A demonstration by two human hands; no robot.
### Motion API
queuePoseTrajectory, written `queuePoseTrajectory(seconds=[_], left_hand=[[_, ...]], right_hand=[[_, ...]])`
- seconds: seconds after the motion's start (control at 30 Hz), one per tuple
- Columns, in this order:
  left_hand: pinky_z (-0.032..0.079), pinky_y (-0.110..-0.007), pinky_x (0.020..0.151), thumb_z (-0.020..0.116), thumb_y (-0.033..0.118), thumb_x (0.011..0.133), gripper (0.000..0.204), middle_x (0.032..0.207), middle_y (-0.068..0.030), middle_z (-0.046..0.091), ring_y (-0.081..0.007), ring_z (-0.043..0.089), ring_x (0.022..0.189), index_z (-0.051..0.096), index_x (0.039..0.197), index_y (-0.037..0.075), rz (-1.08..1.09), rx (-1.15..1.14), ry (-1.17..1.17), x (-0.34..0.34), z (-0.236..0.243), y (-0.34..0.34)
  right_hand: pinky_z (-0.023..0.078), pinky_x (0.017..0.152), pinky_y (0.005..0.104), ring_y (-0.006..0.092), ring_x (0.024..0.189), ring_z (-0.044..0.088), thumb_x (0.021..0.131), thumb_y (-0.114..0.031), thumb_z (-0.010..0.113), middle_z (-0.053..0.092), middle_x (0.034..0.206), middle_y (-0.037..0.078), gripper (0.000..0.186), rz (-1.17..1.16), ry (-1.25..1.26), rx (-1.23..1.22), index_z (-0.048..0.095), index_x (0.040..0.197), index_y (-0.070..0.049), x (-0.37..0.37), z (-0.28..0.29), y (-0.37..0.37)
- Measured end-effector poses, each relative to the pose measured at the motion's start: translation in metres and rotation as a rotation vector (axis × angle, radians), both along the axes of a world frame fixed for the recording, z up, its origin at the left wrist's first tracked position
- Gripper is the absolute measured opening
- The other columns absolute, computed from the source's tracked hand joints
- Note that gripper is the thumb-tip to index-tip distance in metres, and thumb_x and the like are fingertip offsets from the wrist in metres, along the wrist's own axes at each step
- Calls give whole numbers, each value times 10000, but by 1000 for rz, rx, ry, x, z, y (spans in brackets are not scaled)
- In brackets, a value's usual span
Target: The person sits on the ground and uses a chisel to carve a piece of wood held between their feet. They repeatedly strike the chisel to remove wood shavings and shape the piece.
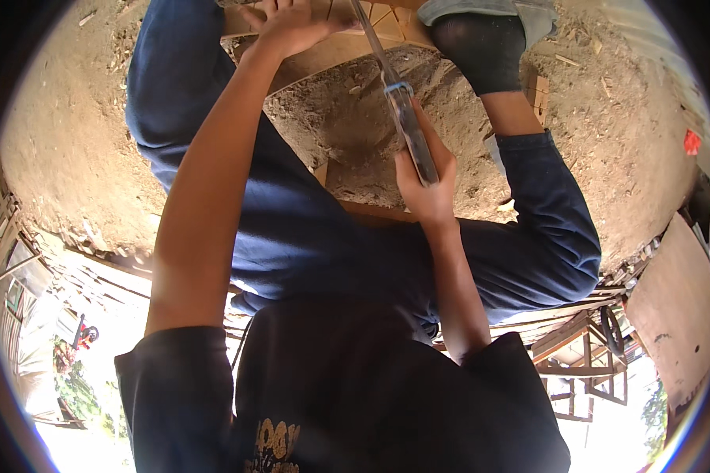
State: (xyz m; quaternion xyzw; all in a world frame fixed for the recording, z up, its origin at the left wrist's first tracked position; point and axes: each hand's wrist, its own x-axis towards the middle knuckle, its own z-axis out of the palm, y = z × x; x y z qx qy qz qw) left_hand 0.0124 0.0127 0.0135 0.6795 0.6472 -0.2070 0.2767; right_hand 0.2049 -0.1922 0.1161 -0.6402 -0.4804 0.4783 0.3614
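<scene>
My right hand (430, 177) is closed around the handle of a long hand tool (410, 130). The handle is dark and worn, with a blue band where the blade begins. Its narrow blade slants up and left past the top edge, seen nearly edge-on, so I cannot tell if it is a saw or a knife. My left hand (288, 27) rests with fingers spread on a light wooden board (323, 49), just left of the blade. Pencil-like lines cross the wood (386, 24) beside the blade. The blade's tip is out of view.
My foot in a black sock (477, 51) and grey sandal (538, 20) is at the board's right end. Dirt ground (339, 134) with wood chips lies between my legs. A wooden frame (584, 366) and a large panel (674, 299) stand at the lower right.
</scene>
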Motion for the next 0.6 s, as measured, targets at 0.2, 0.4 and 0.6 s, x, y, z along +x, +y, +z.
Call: queuePoseTrajectory(seconds=[0.2,0.4,0.6], left_hand=[[-2,-732,1154,528,765,861,949,1539,-198,269,-441,98,1495,334,1490,82,17,154,-54,-9,-13,-1],[41,-728,1147,567,732,858,920,1516,-206,292,-434,111,1486,361,1472,80,-127,85,-17,-21,-30,3],[93,-706,1140,521,727,890,840,1478,-225,327,-425,228,1415,483,1402,62,-128,219,-33,-6,-17,-1]], right_hand=[[476,1001,312,230,1240,614,854,87,541,621,1353,207,598,-21,84,-138,486,1448,48,-9,2,25],[515,877,278,163,1017,671,844,63,582,678,1225,185,625,12,44,4,470,1459,43,-2,0,-3],[511,859,262,142,990,668,844,50,607,694,1195,158,637,-32,91,-21,472,1466,22,-9,-11,24]])
